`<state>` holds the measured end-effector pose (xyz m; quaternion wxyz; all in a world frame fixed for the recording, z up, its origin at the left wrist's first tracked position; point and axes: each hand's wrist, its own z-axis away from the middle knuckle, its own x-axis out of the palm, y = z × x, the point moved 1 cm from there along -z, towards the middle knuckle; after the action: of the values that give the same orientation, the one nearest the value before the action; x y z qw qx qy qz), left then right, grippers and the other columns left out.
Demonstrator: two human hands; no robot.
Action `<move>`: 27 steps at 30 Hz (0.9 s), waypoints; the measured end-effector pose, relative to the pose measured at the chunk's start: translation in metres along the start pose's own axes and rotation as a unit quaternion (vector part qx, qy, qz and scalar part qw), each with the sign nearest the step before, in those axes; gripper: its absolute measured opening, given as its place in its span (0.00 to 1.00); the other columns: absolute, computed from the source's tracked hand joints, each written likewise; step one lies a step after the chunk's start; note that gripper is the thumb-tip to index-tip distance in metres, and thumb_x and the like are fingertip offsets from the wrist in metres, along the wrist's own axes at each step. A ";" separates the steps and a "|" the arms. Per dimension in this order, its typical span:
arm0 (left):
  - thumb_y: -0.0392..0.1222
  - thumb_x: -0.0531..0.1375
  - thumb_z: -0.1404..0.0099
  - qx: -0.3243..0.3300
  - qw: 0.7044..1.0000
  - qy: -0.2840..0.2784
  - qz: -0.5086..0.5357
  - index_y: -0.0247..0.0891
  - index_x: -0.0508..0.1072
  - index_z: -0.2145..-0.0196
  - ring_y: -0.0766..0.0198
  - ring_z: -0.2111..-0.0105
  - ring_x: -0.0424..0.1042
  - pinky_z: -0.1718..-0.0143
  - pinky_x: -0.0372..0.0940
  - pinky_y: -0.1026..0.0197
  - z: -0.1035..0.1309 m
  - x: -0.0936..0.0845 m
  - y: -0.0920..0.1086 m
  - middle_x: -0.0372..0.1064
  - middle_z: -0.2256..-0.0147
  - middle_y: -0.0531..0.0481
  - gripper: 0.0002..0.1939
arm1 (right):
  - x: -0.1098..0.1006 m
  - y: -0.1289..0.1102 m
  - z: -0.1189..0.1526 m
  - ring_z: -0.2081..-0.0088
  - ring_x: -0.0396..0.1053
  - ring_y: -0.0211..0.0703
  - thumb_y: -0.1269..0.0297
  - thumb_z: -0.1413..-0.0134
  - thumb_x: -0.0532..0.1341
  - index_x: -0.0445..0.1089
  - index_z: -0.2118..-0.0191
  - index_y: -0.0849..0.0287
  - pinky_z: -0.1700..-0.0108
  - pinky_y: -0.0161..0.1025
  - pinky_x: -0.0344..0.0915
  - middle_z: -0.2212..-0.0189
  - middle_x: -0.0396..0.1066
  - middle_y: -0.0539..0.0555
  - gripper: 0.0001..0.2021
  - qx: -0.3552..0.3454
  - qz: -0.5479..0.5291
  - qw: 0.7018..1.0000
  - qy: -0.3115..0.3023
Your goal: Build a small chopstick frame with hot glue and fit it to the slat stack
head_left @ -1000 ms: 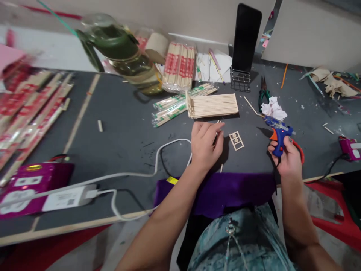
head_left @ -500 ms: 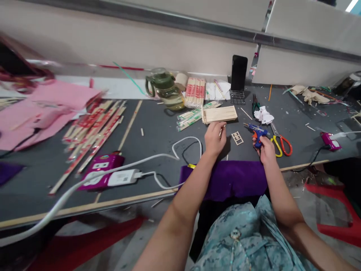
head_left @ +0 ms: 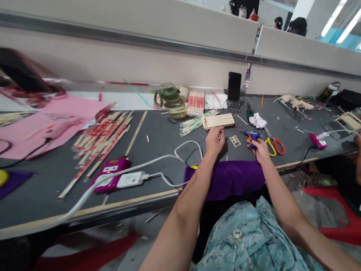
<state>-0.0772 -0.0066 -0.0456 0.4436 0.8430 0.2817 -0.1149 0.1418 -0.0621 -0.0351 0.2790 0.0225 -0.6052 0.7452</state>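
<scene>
My right hand (head_left: 260,149) is closed around the handle of a blue hot glue gun (head_left: 254,137), whose nozzle points left. My left hand (head_left: 215,143) is pinched shut just in front of a flat panel of joined wooden sticks (head_left: 219,121). Between its fingertips is a small wooden stick (head_left: 222,131), mostly covered by the fingers. Between my two hands a little wooden lattice frame (head_left: 235,141) lies flat on the dark table. A purple cloth (head_left: 237,180) hangs over the table edge under my forearms.
Scissors (head_left: 278,146) with yellow and red handles lie right of the glue gun, beside crumpled paper (head_left: 257,120). Behind stand a phone (head_left: 234,87) and a green-lidded jug (head_left: 170,101). Wrapped chopsticks (head_left: 98,141), a magenta power strip (head_left: 113,174) and a white cable (head_left: 158,156) lie left.
The camera view has tilted up and shifted slightly, so more of the room behind the partition shows. Both hands stay in nearly the same places with their holds.
</scene>
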 end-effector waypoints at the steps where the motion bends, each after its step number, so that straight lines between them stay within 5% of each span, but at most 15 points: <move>1: 0.35 0.55 0.32 -0.008 1.000 0.002 0.002 0.39 0.74 0.57 0.58 0.62 0.71 0.55 0.65 0.57 0.000 0.000 -0.001 0.72 0.63 0.46 0.10 | 0.000 0.000 0.001 0.67 0.81 0.40 0.72 0.56 0.70 0.69 0.64 0.58 0.67 0.32 0.77 0.69 0.81 0.51 0.12 -0.004 -0.001 1.000 0.000; 10: 0.38 0.55 0.33 -0.065 0.996 0.041 0.044 0.38 0.74 0.55 0.61 0.66 0.70 0.59 0.66 0.59 -0.002 -0.001 -0.008 0.72 0.64 0.47 0.11 | -0.003 -0.003 0.007 0.64 0.81 0.43 0.65 0.50 0.71 0.70 0.65 0.58 0.64 0.36 0.78 0.68 0.81 0.52 0.09 -0.024 -0.033 0.999 0.008; 17: 0.39 0.55 0.33 -0.088 0.992 0.050 0.080 0.37 0.74 0.55 0.62 0.65 0.72 0.60 0.67 0.60 -0.002 0.001 -0.010 0.73 0.64 0.47 0.12 | -0.028 -0.037 0.012 0.72 0.74 0.35 0.60 0.53 0.71 0.73 0.63 0.57 0.77 0.28 0.66 0.64 0.83 0.52 0.12 -0.082 -0.013 0.996 0.028; 22: 0.40 0.56 0.33 -0.097 0.990 0.056 0.088 0.38 0.75 0.57 0.62 0.66 0.72 0.61 0.67 0.60 -0.002 0.001 -0.011 0.73 0.64 0.48 0.11 | -0.037 -0.062 -0.013 0.75 0.68 0.34 0.56 0.55 0.70 0.71 0.65 0.56 0.77 0.30 0.63 0.65 0.81 0.53 0.14 -0.139 0.062 0.986 0.067; 27: 0.39 0.55 0.33 -0.088 0.991 0.045 0.088 0.37 0.75 0.57 0.62 0.66 0.72 0.61 0.67 0.60 -0.002 0.002 -0.012 0.74 0.63 0.47 0.11 | -0.032 -0.059 -0.046 0.77 0.65 0.36 0.51 0.49 0.64 0.70 0.65 0.59 0.75 0.36 0.64 0.69 0.77 0.53 0.15 -0.162 0.226 0.952 0.130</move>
<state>-0.0826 0.0008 -0.0535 0.5111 0.8267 0.2349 -0.0119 0.2089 -0.0256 -0.0070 0.1796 -0.2571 -0.6655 0.6774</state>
